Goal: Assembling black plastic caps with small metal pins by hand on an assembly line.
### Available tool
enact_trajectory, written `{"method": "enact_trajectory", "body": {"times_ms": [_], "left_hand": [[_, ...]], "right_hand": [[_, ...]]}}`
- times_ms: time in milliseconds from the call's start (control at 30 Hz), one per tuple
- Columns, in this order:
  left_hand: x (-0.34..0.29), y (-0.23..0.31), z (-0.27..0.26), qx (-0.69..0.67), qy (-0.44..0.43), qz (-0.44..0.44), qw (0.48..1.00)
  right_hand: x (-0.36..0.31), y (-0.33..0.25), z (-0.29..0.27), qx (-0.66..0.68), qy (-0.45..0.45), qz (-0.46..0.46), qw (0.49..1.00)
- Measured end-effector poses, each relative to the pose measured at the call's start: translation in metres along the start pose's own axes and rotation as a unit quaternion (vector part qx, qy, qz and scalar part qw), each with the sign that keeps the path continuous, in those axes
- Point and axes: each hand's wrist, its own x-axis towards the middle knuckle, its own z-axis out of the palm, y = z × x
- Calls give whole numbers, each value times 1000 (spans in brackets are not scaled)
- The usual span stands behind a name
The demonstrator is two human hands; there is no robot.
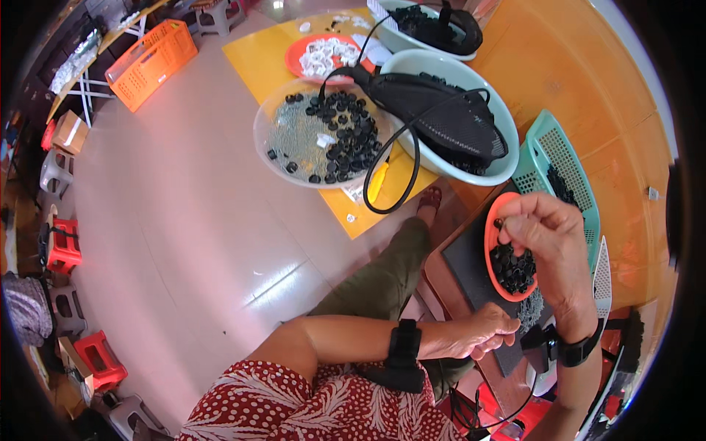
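Note:
My right hand point(548, 231) is over an orange oval bowl point(489, 246), thumb and fingers pinched on a small black cap point(498, 223). Many similar black parts point(513, 273) fill the bowl below it. Lower and to the left, my left hand point(482, 332) is closed with its fingers curled; whatever it may hold is hidden. Close beyond its fingertips lies a heap of small grey metal pieces point(531, 310), perhaps screws or pins. The bowl and the heap rest on a dark mat point(467, 261) on a brown table.
A green perforated basket point(548, 125) stands beyond the bowl. On a yellow board point(257, 62) are a clear round tray point(262, 140) with metal pieces and black caps, a red plate point(293, 55) of white parts, and a pale basin point(507, 158) holding a black mesh bag. Cables point(471, 408) hang below my left forearm.

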Motion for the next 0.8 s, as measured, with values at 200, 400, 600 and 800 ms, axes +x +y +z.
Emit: {"method": "enact_trajectory", "body": {"times_ms": [200,400,600,800], "left_hand": [[0,8,-5,-12,24,-17,999],[2,8,-11,-16,38,-13,999],[11,0,-6,-5,102,-28,994],[9,4,2,28,185,-82,979]], "right_hand": [[17,-2,13,7,-44,22,999],[23,7,29,19,-79,38,996],[17,9,39,44,-101,41,993],[14,12,46,101,-121,53,986]]}}
